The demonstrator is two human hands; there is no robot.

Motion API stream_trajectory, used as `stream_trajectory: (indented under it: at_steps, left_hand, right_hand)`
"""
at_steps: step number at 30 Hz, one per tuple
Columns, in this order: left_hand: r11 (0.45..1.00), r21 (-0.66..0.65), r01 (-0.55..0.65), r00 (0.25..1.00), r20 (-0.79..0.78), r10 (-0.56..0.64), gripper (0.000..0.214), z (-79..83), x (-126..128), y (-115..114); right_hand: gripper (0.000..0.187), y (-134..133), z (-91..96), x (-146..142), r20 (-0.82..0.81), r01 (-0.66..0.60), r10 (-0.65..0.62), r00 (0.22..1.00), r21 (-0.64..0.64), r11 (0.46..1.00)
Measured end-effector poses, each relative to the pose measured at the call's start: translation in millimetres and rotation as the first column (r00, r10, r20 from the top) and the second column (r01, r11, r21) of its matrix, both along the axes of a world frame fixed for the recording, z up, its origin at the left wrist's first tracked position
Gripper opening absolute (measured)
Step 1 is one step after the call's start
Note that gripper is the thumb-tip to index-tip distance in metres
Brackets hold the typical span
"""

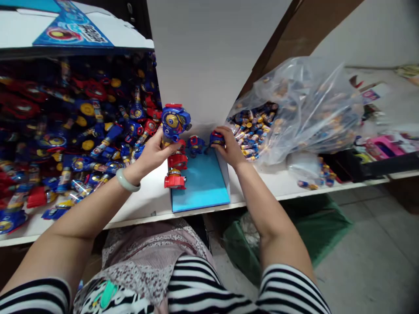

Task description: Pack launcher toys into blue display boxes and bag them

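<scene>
My left hand (157,150) is closed around a blue plastic toy (176,121) with a round gold-and-blue disc, held up over the left edge of a box. My right hand (231,147) grips a smaller-looking blue-and-red toy (217,138) at the back right corner of the same box. The box's light blue floor (204,185) shows at the front and middle. Red toys (176,179) line its left side. Another blue toy (195,143) sits at the back, between my hands. Fingertips behind the toys are partly hidden.
At left, a large pile of blue and red toys (88,139) fills a printed carton (19,30) and spills onto the white table (140,198). On the right lies a clear plastic bag (304,109) with many small candy-like tubes (255,126). A green bin (314,231) stands below.
</scene>
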State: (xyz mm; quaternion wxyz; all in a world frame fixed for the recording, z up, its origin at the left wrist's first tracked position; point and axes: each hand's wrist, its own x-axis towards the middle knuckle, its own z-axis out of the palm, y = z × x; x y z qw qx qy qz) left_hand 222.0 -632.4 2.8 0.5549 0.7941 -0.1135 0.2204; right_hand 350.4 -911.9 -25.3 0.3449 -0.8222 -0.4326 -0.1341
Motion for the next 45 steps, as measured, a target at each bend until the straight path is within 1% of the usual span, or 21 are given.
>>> stream_trajectory:
  at_steps: [2,4,9,17,19,21,22,24,25,26,27,28,29,30,31,32,34,36,40,42,45]
  left_hand:
    - [1.0,0.018,-0.006,1.0,0.019,0.006,0.031,-0.1,0.0,-5.3]
    - [0.999,0.038,-0.007,1.0,0.029,0.006,0.031,-0.4,1.3,-7.2]
    - [0.997,0.071,0.015,0.998,0.055,-0.019,0.035,-2.3,5.0,-9.7]
    - [0.995,0.099,0.007,0.998,0.055,-0.013,0.039,-8.8,9.7,-7.8]
    - [0.986,0.162,-0.027,0.998,0.055,0.019,0.036,-4.5,9.0,-13.4]
    - [0.959,0.279,-0.058,0.997,0.067,0.04,0.032,4.6,6.3,-23.6]
    - [0.936,0.349,-0.049,0.997,0.074,0.025,0.031,10.2,5.0,-28.7]
    - [0.89,0.456,0.029,0.994,0.08,-0.073,0.034,20.2,5.3,-32.7]
    - [0.883,0.465,0.063,0.99,0.087,-0.116,0.036,23.2,8.1,-29.3]
    - [0.898,0.436,0.056,0.988,0.104,-0.112,0.038,23.9,12.9,-21.4]
    - [0.925,0.38,-0.011,0.991,0.128,-0.041,0.037,21.9,19.5,-9.4]
    - [0.939,0.316,-0.135,0.986,0.141,0.095,0.033,17.1,27.6,5.8]
    - [0.919,0.276,-0.281,0.959,0.124,0.256,0.026,9.6,36.5,22.6]
    - [0.869,0.287,-0.402,0.915,0.079,0.397,0.021,0.1,45.3,38.8]
    - [0.817,0.366,-0.446,0.879,0.01,0.476,0.018,-10.8,53.5,52.5]
    - [0.767,0.488,-0.415,0.858,-0.07,0.509,0.016,-22.1,60.6,62.2]
    - [0.675,0.703,-0.225,0.828,-0.227,0.513,0.02,-42.7,71.1,67.2]
    - [0.603,0.791,-0.101,0.796,-0.299,0.526,0.029,-57.2,76.4,56.6]
    - [0.547,0.832,-0.089,0.77,-0.291,0.568,0.044,-70.1,76.0,30.4]
    - [0.514,0.853,-0.087,0.769,-0.271,0.579,0.046,-74.9,75.0,28.5]
    - [0.513,0.853,-0.096,0.78,-0.255,0.571,0.042,-80.7,74.5,36.4]
  right_hand:
    - [0.052,3.8,-1.0,1.7,-0.003,-0.045,0.045,0.999,-0.079,0.996]
    - [0.051,4.1,6.1,1.9,-0.014,-0.089,0.088,0.996,-0.152,0.984]
    - [0.052,-0.3,25.1,3.4,0.005,-0.034,0.036,0.999,-0.223,0.974]
    - [0.049,2.9,13.0,-3.1,-0.027,0.016,-0.028,0.999,-0.379,0.925]
    - [0.062,10.9,19.4,-13.7,-0.038,0.033,-0.047,0.998,-0.306,0.951]
    - [0.08,23.1,31.9,-30.3,-0.063,0.03,-0.036,0.997,-0.105,0.994]
    - [0.087,29.3,39.1,-40.4,-0.074,0.031,-0.029,0.997,0.02,0.999]
    - [0.088,36.9,52.2,-61.3,-0.084,0.057,-0.039,0.996,0.219,0.974]
    - [0.085,36.1,56.6,-70.3,-0.075,0.084,-0.066,0.995,0.273,0.958]
    - [0.081,31.7,58.7,-77.4,-0.057,0.121,-0.109,0.992,0.3,0.946]
    - [0.078,24.0,58.1,-81.7,-0.037,0.159,-0.156,0.987,0.304,0.939]
    - [0.076,14.0,54.2,-83.1,-0.019,0.196,-0.199,0.98,0.29,0.937]
    - [0.075,3.2,47.4,-81.9,-0.012,0.231,-0.236,0.972,0.266,0.936]
    - [0.074,-7.1,37.9,-78.5,-0.017,0.252,-0.256,0.967,0.235,0.939]
    - [0.072,-15.5,26.7,-74.0,-0.029,0.258,-0.258,0.966,0.2,0.945]
    - [0.07,-21.6,15.0,-69.1,-0.045,0.256,-0.252,0.967,0.169,0.952]
    - [0.065,-26.8,-4.8,-61.6,-0.07,0.25,-0.243,0.967,0.12,0.961]
    - [0.063,-26.8,-13.9,-58.9,-0.077,0.247,-0.242,0.967,0.056,0.967]
    - [0.06,-28.0,-2.4,-59.9,-0.08,0.182,-0.19,0.979,-0.096,0.979]
    - [0.058,-30.8,6.7,-58.6,-0.073,0.155,-0.166,0.983,-0.14,0.978]
    - [0.058,-34.5,15.5,-55.5,-0.094,0.117,-0.142,0.985,-0.227,0.967]
